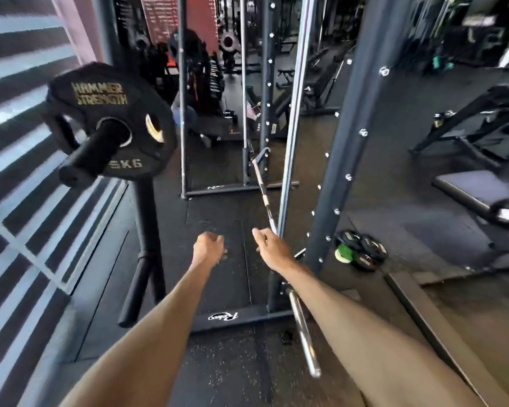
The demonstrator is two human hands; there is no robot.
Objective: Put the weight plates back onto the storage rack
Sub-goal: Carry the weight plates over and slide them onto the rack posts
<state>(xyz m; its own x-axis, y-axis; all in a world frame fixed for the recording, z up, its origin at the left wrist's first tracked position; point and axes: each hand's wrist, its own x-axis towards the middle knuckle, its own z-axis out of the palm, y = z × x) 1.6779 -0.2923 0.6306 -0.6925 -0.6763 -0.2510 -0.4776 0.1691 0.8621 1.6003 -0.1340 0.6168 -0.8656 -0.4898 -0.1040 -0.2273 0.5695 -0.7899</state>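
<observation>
Right now, from my remote seat, I see one black weight plate (100, 92) hanging on the storage rack (147, 218) at upper left. It stands on edge with its flat face toward me. The peg (97, 151) through its centre hole points toward me and down to the left. Gold lettering reads HAMMER STRENGTH at the top and 5KG at the bottom, where the peg hides whatever comes before the 5. More small plates (362, 249), black with one green, lie piled on the floor (218, 218) beside a dark upright post (344, 160), well apart from the rack. The left hand (207, 248) is curled into a fist around nothing. The right hand (269, 246) has its fingers bent over the line of a chrome barbell (304, 327) running away from me; I cannot tell whether it grips it. A white script logo on the base bar (247, 318) is too blurred to read
</observation>
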